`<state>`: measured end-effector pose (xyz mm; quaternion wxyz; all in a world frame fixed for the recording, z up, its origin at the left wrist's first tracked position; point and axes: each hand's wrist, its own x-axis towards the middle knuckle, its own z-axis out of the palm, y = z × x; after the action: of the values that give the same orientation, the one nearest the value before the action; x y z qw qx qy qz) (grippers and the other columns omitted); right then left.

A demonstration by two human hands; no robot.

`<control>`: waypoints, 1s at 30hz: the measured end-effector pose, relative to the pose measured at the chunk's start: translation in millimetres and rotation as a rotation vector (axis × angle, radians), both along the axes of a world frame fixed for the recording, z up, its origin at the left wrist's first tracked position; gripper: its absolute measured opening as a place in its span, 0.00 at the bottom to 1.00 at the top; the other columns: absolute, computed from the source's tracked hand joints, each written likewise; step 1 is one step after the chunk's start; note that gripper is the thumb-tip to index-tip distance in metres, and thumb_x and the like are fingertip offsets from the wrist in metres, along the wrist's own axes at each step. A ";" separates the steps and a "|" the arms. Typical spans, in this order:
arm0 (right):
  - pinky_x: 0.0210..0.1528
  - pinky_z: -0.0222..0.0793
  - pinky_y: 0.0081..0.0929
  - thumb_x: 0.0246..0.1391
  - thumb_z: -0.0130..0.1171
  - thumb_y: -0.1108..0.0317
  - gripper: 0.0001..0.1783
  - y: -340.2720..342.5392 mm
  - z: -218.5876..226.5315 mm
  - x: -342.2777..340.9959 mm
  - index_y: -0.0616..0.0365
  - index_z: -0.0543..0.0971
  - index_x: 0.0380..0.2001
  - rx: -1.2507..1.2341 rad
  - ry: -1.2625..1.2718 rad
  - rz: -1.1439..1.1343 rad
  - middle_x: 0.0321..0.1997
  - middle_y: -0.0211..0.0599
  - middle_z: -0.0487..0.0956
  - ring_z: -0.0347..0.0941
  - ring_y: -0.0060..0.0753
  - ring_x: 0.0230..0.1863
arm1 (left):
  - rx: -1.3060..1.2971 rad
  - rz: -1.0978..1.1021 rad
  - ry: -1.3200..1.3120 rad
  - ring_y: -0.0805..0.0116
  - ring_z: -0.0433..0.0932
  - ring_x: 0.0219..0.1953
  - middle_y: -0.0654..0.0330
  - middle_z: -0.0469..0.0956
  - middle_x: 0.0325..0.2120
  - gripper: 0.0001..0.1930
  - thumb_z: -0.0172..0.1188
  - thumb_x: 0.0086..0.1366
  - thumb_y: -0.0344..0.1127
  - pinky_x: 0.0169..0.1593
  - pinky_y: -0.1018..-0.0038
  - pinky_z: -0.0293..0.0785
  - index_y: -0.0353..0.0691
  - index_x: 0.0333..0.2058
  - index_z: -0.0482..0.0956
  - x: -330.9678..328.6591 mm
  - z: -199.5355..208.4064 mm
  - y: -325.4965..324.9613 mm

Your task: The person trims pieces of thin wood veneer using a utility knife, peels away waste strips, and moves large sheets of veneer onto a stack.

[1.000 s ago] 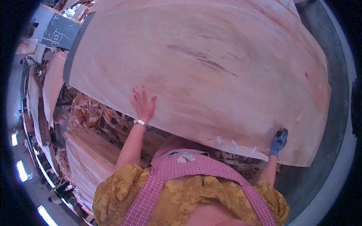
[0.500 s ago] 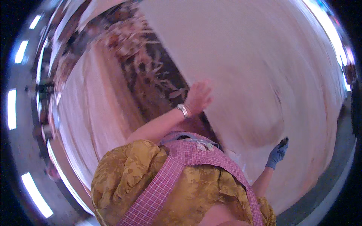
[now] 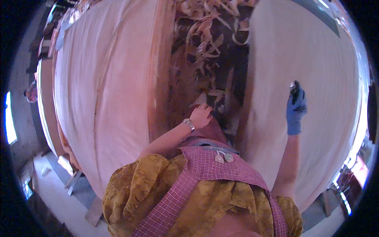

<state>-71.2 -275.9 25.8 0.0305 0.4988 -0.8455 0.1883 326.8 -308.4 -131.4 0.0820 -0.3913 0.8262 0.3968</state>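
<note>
Left of the body, beyond the gap, a stack of pale sheets [image 3: 128, 79] now fills that side, a thin dark line [image 3: 96, 106] running lengthwise on its top sheet. Half a second ago it sat lower and more slanted; the view has swung round, presumably because the wearer turned. Left hand [image 3: 201, 115], with a wristwatch [image 3: 189, 125], has come off the right-hand sheet and is at the checked apron [image 3: 221, 170], between the two stacks' inner edges. Loose scraps [image 3: 203, 35] lie in the gap ahead of it. Right-hand sheet [image 3: 272, 71] lies to the right of the gap; the gloved right hand [image 3: 297, 103] is over it, well in from its left edge. Judgement: spread-palm contact on that sheet is over.

Grip, left: fingers loosely bent, nothing visible in them; palm hidden, so closure and contact with the apron undetermined. Grip, right: narrow, fingertips seemingly pinching a small pale piece [image 3: 292, 84], kind unclear. Cannot tell whether the glove touches the sheet.
</note>
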 end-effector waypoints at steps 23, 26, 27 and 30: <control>0.55 0.69 0.34 0.63 0.48 0.71 0.19 -178.9 -63.7 -82.9 0.63 0.72 0.56 0.104 -0.108 -0.126 0.54 0.48 0.76 0.73 0.46 0.53 | 0.334 0.389 -0.080 0.44 0.72 0.50 0.44 0.71 0.47 0.17 0.56 0.61 0.38 0.53 0.56 0.71 0.43 0.48 0.73 -32.0 -93.4 -261.0; 0.55 0.68 0.35 0.62 0.48 0.72 0.20 -183.5 -58.6 -80.9 0.63 0.71 0.57 0.112 -0.119 -0.118 0.56 0.50 0.75 0.73 0.48 0.53 | 0.326 0.399 -0.067 0.44 0.72 0.50 0.44 0.72 0.45 0.16 0.56 0.63 0.40 0.52 0.56 0.71 0.43 0.48 0.73 -49.6 -73.8 -315.3; 0.56 0.68 0.35 0.62 0.47 0.72 0.21 -184.8 -54.5 -80.2 0.63 0.70 0.58 0.140 -0.133 -0.113 0.56 0.50 0.74 0.72 0.48 0.53 | 0.293 0.393 -0.068 0.44 0.72 0.50 0.43 0.72 0.45 0.16 0.56 0.63 0.40 0.52 0.56 0.71 0.42 0.48 0.73 -54.0 -67.7 -335.4; 0.57 0.67 0.35 0.62 0.47 0.72 0.22 -174.8 -59.3 -89.9 0.63 0.67 0.60 0.236 -0.139 -0.058 0.58 0.51 0.72 0.71 0.49 0.54 | 0.349 0.432 -0.125 0.42 0.73 0.48 0.43 0.73 0.45 0.16 0.55 0.63 0.40 0.52 0.55 0.71 0.41 0.47 0.74 -63.9 -44.4 -401.4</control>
<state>-161.1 -450.7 -33.5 -0.0815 0.4598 -0.8760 0.1205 262.9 -709.9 -175.8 0.1125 -0.5621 0.6363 0.5163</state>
